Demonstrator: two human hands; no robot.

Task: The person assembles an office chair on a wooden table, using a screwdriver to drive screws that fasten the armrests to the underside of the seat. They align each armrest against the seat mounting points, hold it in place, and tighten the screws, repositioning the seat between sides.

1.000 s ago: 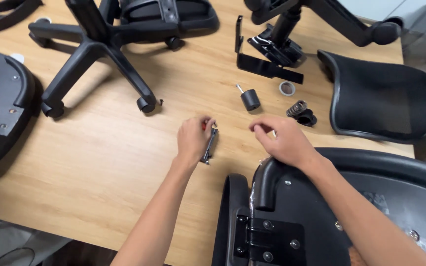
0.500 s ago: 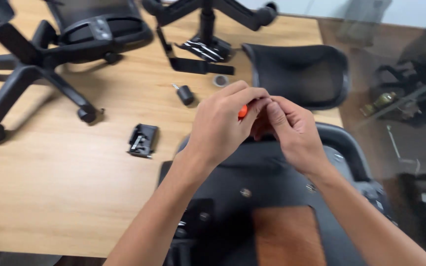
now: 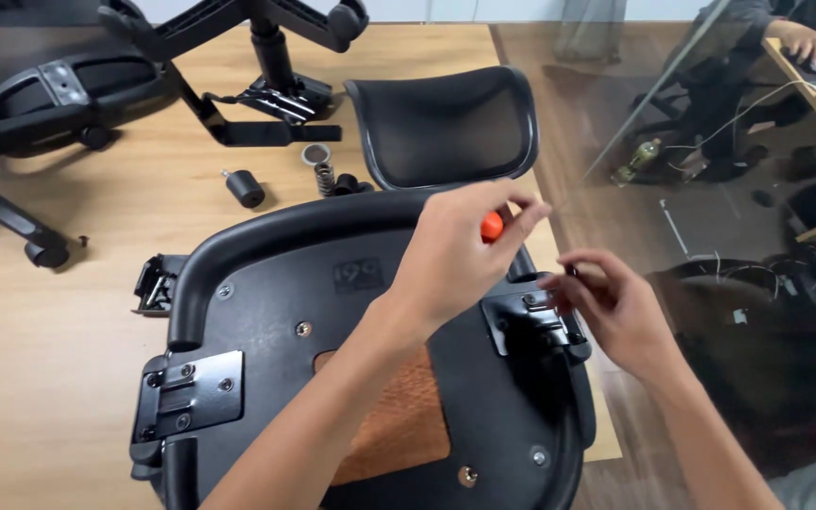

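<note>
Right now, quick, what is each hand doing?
Left hand: closed on an orange-handled tool.
Right hand: fingers pinched at the metal bracket; what it holds cannot be told.

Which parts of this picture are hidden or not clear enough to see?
All in the head view:
- The tool in the left hand: only an orange tip shows; the fingers cover the rest.
- What the right hand pinches by the metal bracket: too small, hidden by fingertips.
- The upturned chair seat: its lower part is cut by the bottom edge and crossed by the left forearm.
- The small spring: too small for detail.
</note>
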